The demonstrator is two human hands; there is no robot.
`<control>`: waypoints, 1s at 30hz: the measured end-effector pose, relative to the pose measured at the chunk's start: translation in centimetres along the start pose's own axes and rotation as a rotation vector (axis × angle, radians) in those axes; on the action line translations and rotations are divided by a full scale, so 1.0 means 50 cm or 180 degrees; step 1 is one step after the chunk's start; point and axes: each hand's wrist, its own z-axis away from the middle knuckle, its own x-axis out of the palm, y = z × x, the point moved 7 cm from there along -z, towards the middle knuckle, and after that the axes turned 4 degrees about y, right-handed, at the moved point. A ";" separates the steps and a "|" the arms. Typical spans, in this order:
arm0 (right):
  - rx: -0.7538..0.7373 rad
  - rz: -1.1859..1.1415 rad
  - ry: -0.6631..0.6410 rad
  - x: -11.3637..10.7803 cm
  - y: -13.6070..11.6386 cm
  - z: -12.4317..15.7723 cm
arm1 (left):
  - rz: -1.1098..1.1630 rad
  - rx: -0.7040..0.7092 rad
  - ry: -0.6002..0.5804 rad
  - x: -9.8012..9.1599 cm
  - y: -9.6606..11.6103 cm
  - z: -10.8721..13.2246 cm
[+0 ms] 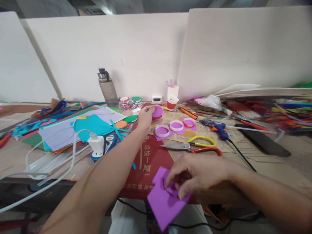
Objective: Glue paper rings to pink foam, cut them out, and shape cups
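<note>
Stretched out to the back of the table, my left hand (pixel 146 116) has its fingers closed on the edge of a round purple disc (pixel 158 112) with a red band below. Close to me, my right hand (pixel 190 172) is curled in a pinch on purple craft sheet (pixel 165 204), which overhangs the table's front edge. Its fingertips are partly hidden. Between the hands, several rings stand on purple pieces: a white ring (pixel 162 131), another white ring (pixel 176 125) and a red-and-white ring (pixel 189 122). Scissors (pixel 188 146) with yellow and red handles lie just beyond my right hand.
A blue glue gun (pixel 218 128), its cord trailing, and a dark phone (pixel 263 140) lie right. Left are coloured sheets (pixel 61 133), a white plug (pixel 97 143) with cable, and a bottle (pixel 108 88). Behind stand a red-and-white cup (pixel 172 102) and small clock (pixel 156 99).
</note>
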 end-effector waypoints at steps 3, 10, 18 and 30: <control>-0.0091 -0.0185 0.0410 -0.029 -0.006 0.010 | 0.0016 -0.0022 -0.0016 0.003 -0.003 0.002; -0.0580 0.0487 0.0458 -0.027 -0.021 0.012 | 0.0101 0.0003 -0.0062 0.017 -0.001 0.016; 0.0000 0.0332 0.2709 -0.162 0.036 0.058 | 0.0042 0.0097 -0.0415 0.038 0.008 0.032; 0.0535 -0.1207 0.3185 -0.211 0.166 0.047 | -0.0732 0.0636 -0.1485 0.130 0.042 0.135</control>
